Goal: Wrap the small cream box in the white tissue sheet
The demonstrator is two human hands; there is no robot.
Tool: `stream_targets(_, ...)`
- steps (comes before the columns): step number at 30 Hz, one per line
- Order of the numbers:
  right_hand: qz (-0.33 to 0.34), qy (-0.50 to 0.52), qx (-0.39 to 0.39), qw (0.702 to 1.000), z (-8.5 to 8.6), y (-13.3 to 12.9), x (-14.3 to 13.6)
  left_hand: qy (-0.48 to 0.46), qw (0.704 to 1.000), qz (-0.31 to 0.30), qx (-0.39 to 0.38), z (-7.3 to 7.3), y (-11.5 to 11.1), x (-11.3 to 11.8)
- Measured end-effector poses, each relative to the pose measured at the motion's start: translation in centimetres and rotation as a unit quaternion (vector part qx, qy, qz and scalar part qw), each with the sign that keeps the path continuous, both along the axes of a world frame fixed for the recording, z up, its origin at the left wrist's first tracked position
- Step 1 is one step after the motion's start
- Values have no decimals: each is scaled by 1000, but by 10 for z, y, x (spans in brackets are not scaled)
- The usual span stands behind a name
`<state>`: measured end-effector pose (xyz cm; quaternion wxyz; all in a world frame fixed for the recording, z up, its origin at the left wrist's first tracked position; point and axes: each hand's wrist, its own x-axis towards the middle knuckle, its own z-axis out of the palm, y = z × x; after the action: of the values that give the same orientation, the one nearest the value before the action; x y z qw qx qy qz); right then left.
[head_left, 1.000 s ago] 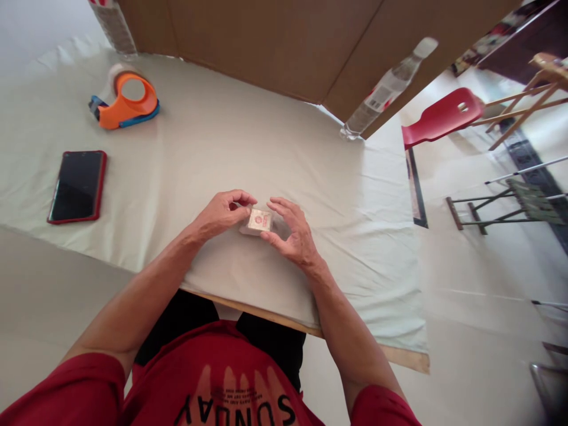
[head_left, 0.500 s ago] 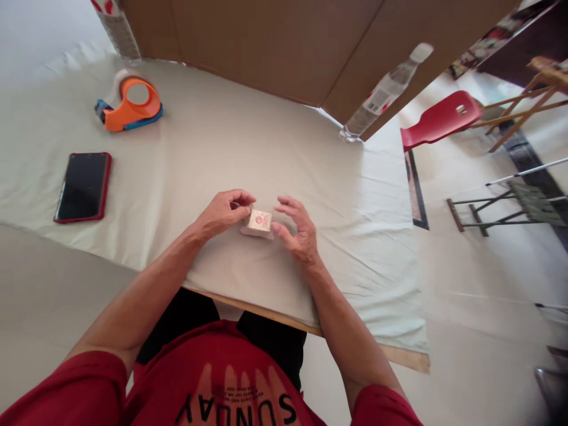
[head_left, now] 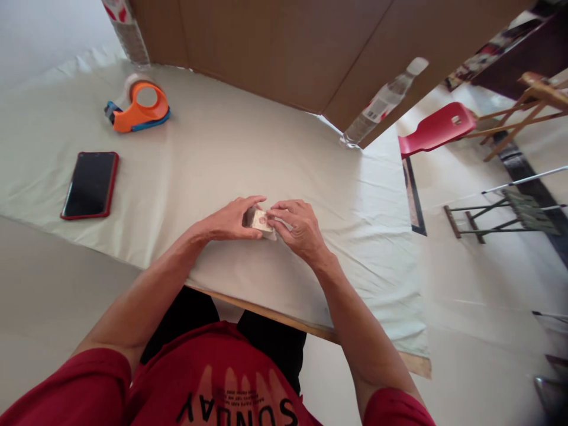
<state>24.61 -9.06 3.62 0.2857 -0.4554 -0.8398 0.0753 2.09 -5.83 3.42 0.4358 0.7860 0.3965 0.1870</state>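
A small pale box point(head_left: 261, 221) with a reddish mark on its top sits on the cloth near the table's front edge, with what looks like clear wrap around it. My left hand point(head_left: 231, 221) grips its left end, thumb at the near side and fingers at the far side. From the right, my right hand point(head_left: 298, 227) pinches at the box's right end with thumb and fingertips; the bit between them is too small to make out.
An orange tape dispenser point(head_left: 141, 111) and a dark phone with a red edge point(head_left: 90, 184) lie on the left. Behind stand a cardboard panel point(head_left: 266, 53), a bottle point(head_left: 128, 36) and another bottle point(head_left: 382, 105). A red chair point(head_left: 439, 129) is beyond the right edge.
My left hand has closed around the box's left end. My right hand's fingers have come together at its right end. The view has shifted slightly.
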Motion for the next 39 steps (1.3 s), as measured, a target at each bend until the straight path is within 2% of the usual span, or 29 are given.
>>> stream_targets(5, 32, -105, 15, 994, 14, 10, -8, -25, 999, 15, 15, -9, 1, 3)
stream_targets(9, 39, -140, 28, 989, 16, 17, -14, -28, 999, 26, 23, -13, 1, 6)
stream_targets(18, -29, -92, -1, 995, -1, 29, -12, -46, 998, 9, 50, -14, 0, 10)
stream_targets(25, -56, -57, -13, 997, 5, 41, -10, -92, 993, 20, 67, -15, -1, 12)
stream_targets(33, -69, -54, 11, 996, 21, 59, -6, -160, 985, 47, -45, -10, -3, 13)
stream_targets(39, -76, -55, 12, 996, 29, 78, -5, -271, 946, 59, -169, -7, 0, 11)
